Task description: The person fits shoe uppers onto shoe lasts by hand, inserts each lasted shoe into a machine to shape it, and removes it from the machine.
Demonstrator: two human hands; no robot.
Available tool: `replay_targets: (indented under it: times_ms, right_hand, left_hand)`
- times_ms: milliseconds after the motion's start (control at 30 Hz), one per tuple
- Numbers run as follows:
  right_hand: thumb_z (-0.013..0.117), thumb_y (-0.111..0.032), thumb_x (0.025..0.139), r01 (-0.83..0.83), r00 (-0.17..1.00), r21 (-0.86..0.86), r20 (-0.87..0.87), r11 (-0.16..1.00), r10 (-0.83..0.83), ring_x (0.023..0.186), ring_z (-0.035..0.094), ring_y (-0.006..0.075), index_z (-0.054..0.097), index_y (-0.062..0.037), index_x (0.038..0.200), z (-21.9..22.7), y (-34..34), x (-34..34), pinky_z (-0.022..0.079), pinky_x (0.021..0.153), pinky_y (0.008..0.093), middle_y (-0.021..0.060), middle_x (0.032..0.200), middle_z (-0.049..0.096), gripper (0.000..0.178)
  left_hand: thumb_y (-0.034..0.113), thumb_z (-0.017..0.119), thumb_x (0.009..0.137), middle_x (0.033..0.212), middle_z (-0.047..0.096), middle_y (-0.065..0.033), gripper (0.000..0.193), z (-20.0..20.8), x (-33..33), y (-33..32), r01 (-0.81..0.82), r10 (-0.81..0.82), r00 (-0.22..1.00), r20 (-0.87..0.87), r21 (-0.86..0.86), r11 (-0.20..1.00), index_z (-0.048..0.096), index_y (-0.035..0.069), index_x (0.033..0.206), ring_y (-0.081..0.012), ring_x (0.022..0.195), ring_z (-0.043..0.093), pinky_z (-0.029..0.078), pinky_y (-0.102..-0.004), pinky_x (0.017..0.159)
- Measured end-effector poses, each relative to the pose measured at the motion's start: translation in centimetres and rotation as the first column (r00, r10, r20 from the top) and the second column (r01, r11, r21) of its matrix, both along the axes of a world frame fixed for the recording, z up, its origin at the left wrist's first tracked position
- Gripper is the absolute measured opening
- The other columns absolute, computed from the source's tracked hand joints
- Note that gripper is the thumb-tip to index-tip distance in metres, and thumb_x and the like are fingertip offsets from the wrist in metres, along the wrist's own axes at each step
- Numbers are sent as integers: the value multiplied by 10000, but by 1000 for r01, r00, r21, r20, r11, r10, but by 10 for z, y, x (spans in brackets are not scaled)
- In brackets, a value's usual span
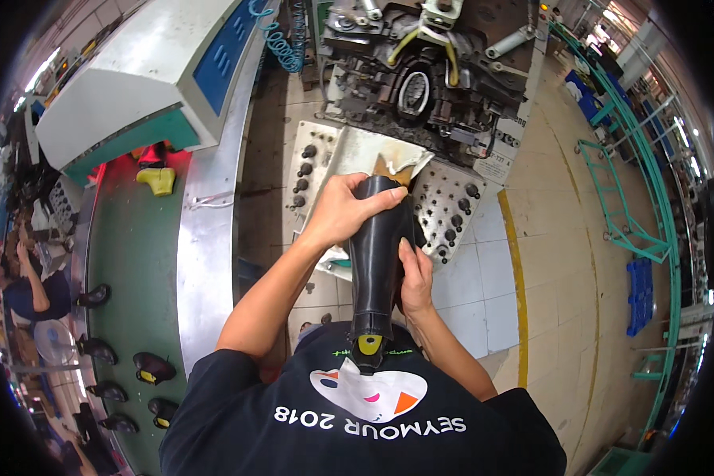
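A black leather boot upper (375, 262) lies lengthwise between my hands in front of my chest. A yellow piece (369, 344) with a dark hole shows at its near end. My left hand (349, 210) is closed round the far end, its thumb laid across the top. Lower down, my right hand (416, 278) grips the right side, and its fingers are partly hidden beneath the leather. Just beyond the boot, a tan piece (393, 172) rests by a whitish sheet (373, 151) on the machine's front.
Ahead stands a metal machine (428, 75) with clamps round an oval pad. Black knobs (458, 220) stud its sloping panel. On the left, a green conveyor (135, 262) carries several dark shoes (152, 367) and a yellow one (157, 181) under a white housing (135, 71). Green racks (623, 206) line the right.
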State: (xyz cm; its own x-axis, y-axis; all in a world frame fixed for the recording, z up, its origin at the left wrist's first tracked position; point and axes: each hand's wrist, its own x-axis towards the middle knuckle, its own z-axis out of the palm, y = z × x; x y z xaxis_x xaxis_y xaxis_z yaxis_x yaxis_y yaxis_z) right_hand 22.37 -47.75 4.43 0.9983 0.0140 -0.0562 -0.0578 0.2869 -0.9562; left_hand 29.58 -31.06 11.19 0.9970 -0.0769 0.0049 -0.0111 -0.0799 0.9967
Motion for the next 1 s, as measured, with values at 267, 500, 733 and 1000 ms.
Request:
replay_targets:
  times_ms: [267, 500, 733, 1000]
  right_hand:
    - [549, -236, 1013, 223, 975, 140, -47, 965, -218, 982, 601, 97, 654, 62, 1124, -8, -14, 76, 458, 894, 222, 40, 1082, 672, 334]
    - [616, -297, 968, 181, 970, 395, -225, 901, -97, 884, 637, 140, 662, 11, 1086, 81, -7, 167, 523, 760, 275, 53, 1006, 680, 333]
    - [658, -370, 921, 234, 966, 412, -201, 881, -163, 883, 643, 170, 653, 0, 1146, 28, 4, 263, 519, 793, 301, 66, 1045, 678, 433]
    - [509, -417, 993, 150, 983, 469, -169, 870, -78, 878, 666, 143, 624, -55, 1209, 11, 2, 299, 541, 773, 279, 57, 1068, 688, 437]
  left_hand:
    - [440, 754, 854, 839, 697, -57, 518, 20, 76, -43, -85, 88, 996, 26, -117, 990, 680, -47, 1016, -94, 692, 628, 509, -240, 640]
    - [605, 569, 926, 1054, 683, -56, 681, 14, 115, -33, -18, -166, 931, -326, -494, 869, 597, -13, 1211, -149, 894, 662, 554, -304, 751]
    - [532, 598, 937, 1021, 689, -116, 617, -15, 187, -43, -218, -59, 912, -405, -603, 767, 618, -45, 1156, -200, 815, 683, 573, -352, 731]
    - [491, 643, 925, 995, 678, -121, 594, -28, 227, -47, -221, -30, 931, -363, -628, 746, 599, -73, 1108, -187, 790, 670, 567, -332, 699]
